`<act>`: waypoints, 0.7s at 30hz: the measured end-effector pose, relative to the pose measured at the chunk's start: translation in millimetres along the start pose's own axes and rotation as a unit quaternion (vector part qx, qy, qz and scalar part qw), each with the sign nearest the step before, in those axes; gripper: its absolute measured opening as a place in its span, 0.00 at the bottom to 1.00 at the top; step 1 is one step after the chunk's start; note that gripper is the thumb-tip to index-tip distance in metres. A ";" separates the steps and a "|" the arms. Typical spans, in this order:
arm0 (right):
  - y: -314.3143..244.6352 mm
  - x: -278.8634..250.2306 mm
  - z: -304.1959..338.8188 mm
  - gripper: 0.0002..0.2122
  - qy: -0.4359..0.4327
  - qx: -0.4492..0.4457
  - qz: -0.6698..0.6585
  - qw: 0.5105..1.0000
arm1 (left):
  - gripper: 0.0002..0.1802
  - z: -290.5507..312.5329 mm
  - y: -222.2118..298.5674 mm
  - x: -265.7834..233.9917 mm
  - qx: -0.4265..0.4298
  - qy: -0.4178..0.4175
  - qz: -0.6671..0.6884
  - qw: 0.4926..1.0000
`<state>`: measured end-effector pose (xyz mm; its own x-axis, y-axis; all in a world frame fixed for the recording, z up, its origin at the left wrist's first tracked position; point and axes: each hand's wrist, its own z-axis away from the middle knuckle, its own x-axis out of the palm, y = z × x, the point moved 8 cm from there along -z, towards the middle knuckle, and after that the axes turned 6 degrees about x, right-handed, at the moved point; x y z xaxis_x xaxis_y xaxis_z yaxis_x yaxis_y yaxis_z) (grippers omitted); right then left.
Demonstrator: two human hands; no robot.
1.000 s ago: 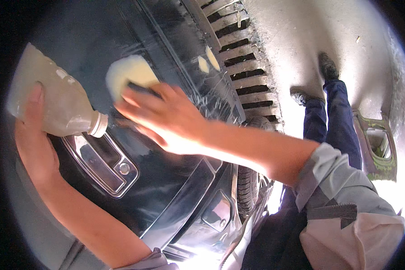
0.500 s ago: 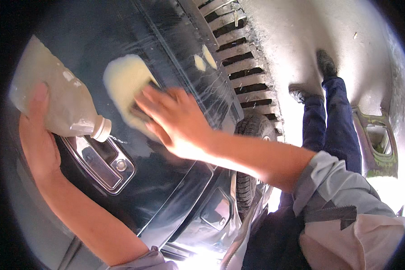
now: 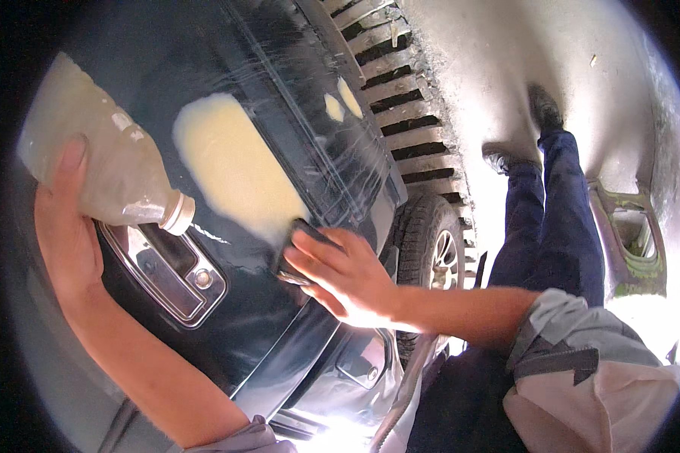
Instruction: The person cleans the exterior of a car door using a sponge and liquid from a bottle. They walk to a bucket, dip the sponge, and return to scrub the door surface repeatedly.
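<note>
My left hand (image 3: pixel 72 219) is wrapped around a translucent plastic bottle (image 3: pixel 106 143) of cloudy liquid. The bottle is tilted, and a little liquid spurts from its pale cap over the car door's chrome handle (image 3: pixel 166 279). Pressed against the dark car door (image 3: pixel 242 317), my right hand (image 3: pixel 355 279) grips a dark sanding block (image 3: pixel 298 253), its fingers partly covering it. The block lies at the lower right end of a large cream filler patch (image 3: pixel 234 166). Two small cream spots (image 3: pixel 340 102) sit further right on the scratched panel.
To the right of the door runs a slatted floor grate (image 3: pixel 408 113), with a car wheel (image 3: pixel 431 241) near its lower end. My legs (image 3: pixel 544 204) stand on the pale concrete floor (image 3: pixel 491 53). A greenish stool-like frame (image 3: pixel 635 234) is beside them at the right.
My right hand has slid down and right with the sanding block, from the middle of the filler patch to its lower end, uncovering the patch. The bottle has barely moved.
</note>
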<state>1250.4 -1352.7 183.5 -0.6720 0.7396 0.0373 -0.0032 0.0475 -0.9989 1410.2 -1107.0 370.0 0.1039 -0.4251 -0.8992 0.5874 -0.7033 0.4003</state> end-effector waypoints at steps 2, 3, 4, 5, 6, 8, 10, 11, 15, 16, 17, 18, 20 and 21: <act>-6.6 4.9 -10.8 0.29 -0.004 -0.011 -0.005 1.000 | 0.34 14.6 13.4 -13.0 -0.022 0.008 -0.039 0.999; -6.9 1.5 -44.4 0.28 0.022 -0.002 0.008 1.000 | 0.34 18.5 13.0 -15.9 -0.027 0.015 -0.045 0.999; -1.4 -4.1 -82.4 0.26 0.062 0.008 -0.018 0.998 | 0.34 17.3 15.0 -12.7 -0.022 0.021 -0.045 0.999; 5.4 -4.9 -115.1 0.27 0.063 0.017 -0.013 0.998 | 0.34 15.9 15.7 -9.6 -0.019 0.026 -0.046 0.998; 11.2 -7.4 -130.8 0.29 0.064 0.029 -0.007 0.997 | 0.34 13.3 10.6 -8.1 -0.028 0.016 -0.018 0.999; 13.2 -6.9 -120.0 0.29 0.075 0.043 -0.025 0.996 | 0.34 9.0 -4.2 -12.8 -0.053 -0.003 0.034 0.998; -4.2 1.2 -50.1 0.29 0.009 -0.015 0.007 1.000 | 0.34 9.1 -2.6 -12.9 -0.033 -0.012 0.012 0.999; -7.9 5.3 -10.6 0.30 -0.026 -0.004 0.002 1.000 | 0.34 11.7 0.7 -13.8 -0.026 -0.013 -0.003 1.000; -2.8 0.8 -48.0 0.31 0.016 0.000 -0.001 1.000 | 0.34 15.4 6.7 -13.8 -0.018 0.005 -0.038 0.999; -0.7 -3.5 -84.9 0.30 0.036 0.018 -0.008 0.999 | 0.34 16.0 7.7 -16.3 -0.019 0.009 -0.043 0.999; 0.2 -9.1 -115.1 0.29 0.046 0.014 -0.010 0.999 | 0.34 16.7 8.9 -17.4 -0.022 0.012 -0.048 0.999; 5.1 -6.9 -130.7 0.28 0.057 0.019 -0.013 0.998 | 0.34 17.4 11.2 -18.1 -0.022 0.023 -0.043 0.999; 21.2 -14.5 -119.6 0.27 0.082 0.051 -0.006 0.995 | 0.35 1.0 2.1 1.9 -0.009 0.018 -0.004 1.000; 15.8 -5.2 -85.8 0.28 0.070 0.015 -0.001 0.997 | 0.34 0.8 2.5 1.9 0.000 0.018 -0.017 1.000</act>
<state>1317.4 -1298.2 170.0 -0.5614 0.8265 0.0411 -0.0288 0.0302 -0.9991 1411.2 -1110.0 369.4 0.1125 -0.3797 -0.9182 0.5904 -0.7177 0.3691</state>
